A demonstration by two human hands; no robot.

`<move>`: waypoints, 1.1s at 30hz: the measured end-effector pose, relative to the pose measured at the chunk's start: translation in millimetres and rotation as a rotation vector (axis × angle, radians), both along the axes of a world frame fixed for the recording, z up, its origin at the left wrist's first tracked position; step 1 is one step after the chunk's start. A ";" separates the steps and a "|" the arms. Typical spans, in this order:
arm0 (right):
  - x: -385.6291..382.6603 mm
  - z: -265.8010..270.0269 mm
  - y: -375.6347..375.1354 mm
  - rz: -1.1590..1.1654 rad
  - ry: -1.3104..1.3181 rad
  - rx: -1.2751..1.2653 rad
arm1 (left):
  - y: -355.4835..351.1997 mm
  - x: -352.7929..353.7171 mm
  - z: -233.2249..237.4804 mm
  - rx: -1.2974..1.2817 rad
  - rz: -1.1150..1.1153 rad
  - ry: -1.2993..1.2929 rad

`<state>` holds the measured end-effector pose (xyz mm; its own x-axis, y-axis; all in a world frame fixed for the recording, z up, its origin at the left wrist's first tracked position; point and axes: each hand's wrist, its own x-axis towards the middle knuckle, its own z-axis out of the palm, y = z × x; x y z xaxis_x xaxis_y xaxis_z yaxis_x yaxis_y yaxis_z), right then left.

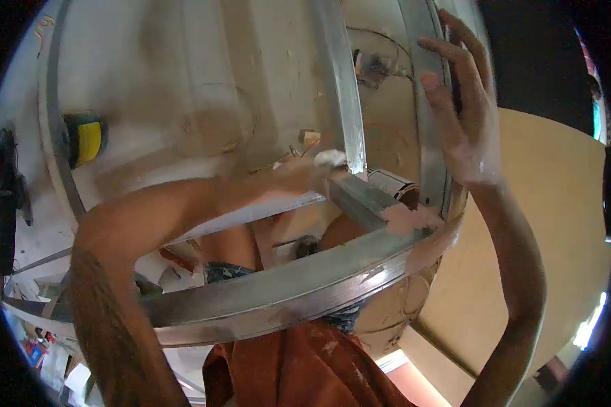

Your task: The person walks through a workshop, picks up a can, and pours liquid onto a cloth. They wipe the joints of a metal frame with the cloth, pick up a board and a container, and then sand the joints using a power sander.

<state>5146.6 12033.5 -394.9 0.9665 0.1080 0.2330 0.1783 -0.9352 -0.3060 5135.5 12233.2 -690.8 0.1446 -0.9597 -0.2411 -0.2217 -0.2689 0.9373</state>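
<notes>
A metal frame (265,278) of joined bars spans the view in front of the person's rust-coloured clothing. My left hand (319,169) is at the crossbar joint in the middle, smeared by motion, with something whitish at its fingers. From that joint a short bar (363,200) runs to a corner with a pinkish patch (411,220). At the upper right, my right hand (461,102) has its fingers spread and rests along the right-hand bar (431,136), thumb apart from the fingers.
On the floor behind the frame lie a yellow and black roll (87,141), a small block (311,138) and a dark device with a cord (373,68). A wooden panel (550,224) stands at the right. Dark items (3,197) lie at far left.
</notes>
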 end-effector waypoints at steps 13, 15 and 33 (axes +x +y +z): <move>1.5 15.0 17.1 0.003 0.041 0.043 | -23.1 -21.2 44.0 -0.082 -0.257 -0.416; -2.9 19.1 21.8 -0.043 0.093 0.038 | -26.1 -24.8 31.0 -0.074 -0.655 -0.897; 2.6 20.4 31.9 -0.141 0.169 0.004 | -17.7 15.1 46.5 -0.046 -0.486 -0.441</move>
